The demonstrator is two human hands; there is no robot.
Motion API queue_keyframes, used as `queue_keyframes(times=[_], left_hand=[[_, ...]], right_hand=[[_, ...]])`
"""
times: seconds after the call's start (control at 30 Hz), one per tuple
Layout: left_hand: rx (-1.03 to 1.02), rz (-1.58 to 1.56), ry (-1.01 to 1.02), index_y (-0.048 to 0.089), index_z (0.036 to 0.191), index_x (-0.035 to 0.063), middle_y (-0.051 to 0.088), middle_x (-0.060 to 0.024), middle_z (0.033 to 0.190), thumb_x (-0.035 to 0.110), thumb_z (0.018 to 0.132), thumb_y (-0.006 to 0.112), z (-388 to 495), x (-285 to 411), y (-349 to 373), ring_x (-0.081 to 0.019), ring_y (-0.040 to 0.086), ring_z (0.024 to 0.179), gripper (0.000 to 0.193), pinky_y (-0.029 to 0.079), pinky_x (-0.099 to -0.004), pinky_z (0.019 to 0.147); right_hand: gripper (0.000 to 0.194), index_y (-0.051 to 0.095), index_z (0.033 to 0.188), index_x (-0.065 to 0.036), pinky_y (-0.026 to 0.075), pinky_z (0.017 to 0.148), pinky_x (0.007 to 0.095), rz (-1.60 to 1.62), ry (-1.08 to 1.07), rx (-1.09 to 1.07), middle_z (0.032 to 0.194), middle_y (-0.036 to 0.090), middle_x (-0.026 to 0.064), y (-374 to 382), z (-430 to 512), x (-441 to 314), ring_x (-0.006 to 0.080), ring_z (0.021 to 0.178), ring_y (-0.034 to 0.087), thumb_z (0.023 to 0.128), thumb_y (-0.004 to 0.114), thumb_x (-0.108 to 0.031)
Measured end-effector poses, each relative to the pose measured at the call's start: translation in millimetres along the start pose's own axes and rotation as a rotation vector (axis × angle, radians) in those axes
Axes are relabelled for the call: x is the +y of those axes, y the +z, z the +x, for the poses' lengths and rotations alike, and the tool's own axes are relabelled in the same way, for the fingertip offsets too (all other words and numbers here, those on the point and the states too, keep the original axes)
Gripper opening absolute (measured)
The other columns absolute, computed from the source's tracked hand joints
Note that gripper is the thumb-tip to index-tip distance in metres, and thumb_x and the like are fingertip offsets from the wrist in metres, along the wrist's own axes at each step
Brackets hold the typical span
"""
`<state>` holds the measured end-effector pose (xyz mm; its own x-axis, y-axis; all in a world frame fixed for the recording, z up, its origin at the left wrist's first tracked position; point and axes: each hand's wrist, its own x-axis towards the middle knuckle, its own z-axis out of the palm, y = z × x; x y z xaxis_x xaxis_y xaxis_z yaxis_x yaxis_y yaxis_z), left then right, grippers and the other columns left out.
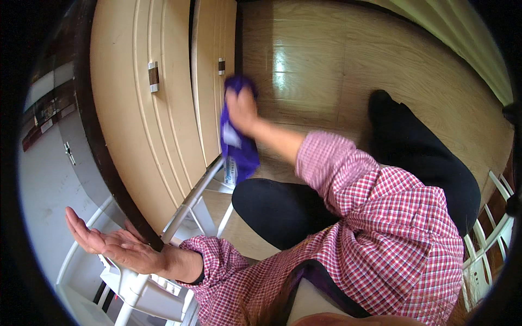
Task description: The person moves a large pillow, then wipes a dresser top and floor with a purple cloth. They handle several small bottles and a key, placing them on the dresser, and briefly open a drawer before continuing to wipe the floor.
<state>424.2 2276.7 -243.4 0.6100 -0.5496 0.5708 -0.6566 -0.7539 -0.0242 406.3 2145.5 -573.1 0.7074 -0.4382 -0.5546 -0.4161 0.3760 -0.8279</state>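
A purple cloth (243,157), blurred by motion, hangs from my right hand (242,108), whose fingers are closed over it. That hand is beside the lower cream cabinet front (212,81), close to its edge. My left hand (122,246) is at lower left, palm turned up and fingers extended, with nothing in it. Its wrist is by the corner of the cabinet's dark top edge (118,195). A larger cream front (134,102) with grooves and a metal-and-brown handle (153,76) faces me. Whether the cloth touches the cabinet, I cannot tell.
Below my left hand stands a white rack (134,289) with tubes. A white package with writing (229,171) is partly behind the cloth. My bent legs in black trousers (281,212) are over the wood-patterned floor (310,61). A pale curtain (452,36) hangs at upper right.
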Motion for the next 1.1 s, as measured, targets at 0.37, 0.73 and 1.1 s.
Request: queue_keyframes(times=[0.37,0.73,1.1], left_hand=[[-0.036,-0.143,-0.301,0.034,0.146,0.0013,0.031,-0.0161,0.153,0.059,0.099,0.022,10.5,10.4,-3.3,-0.027,0.023,0.146,0.076,0.01,-0.0471,0.118],[-0.039,-0.289,-0.364,0.032,0.149,0.0048,0.03,-0.0142,0.155,0.061,0.1,0.016,9.0,1.6,-1.4,-0.0283,0.022,0.146,0.076,0.011,-0.0497,0.117],[-0.095,-0.231,-0.352,0.031,0.15,0.0055,0.026,-0.0156,0.156,0.06,0.099,0.02,21.4,13.7,-6.9,-0.027,0.022,0.146,0.075,0.012,-0.0455,0.118]], right_hand=[[0.054,0.039,0.139,0.006,0.03,0.111,0.0378,0.088,-0.443,0.133,0.135,0.049,0.0261,-33.6,29.9,-19.9,0.0347,0.131,0.044,0.094,0.054,-0.021],[0.051,0.057,0.109,0.01,0.048,0.085,0.0489,0.013,-0.938,0.552,0.1,0.063,0.0323,-55.5,86.4,-73.4,0.0452,0.098,0.061,0.093,0.055,-0.039],[0.059,0.054,0.102,0.01,0.05,0.082,0.0475,-0.161,-0.225,0.458,0.1,0.063,0.0325,-102.6,123.5,-135.9,0.0452,0.096,0.063,0.095,0.052,-0.048]])
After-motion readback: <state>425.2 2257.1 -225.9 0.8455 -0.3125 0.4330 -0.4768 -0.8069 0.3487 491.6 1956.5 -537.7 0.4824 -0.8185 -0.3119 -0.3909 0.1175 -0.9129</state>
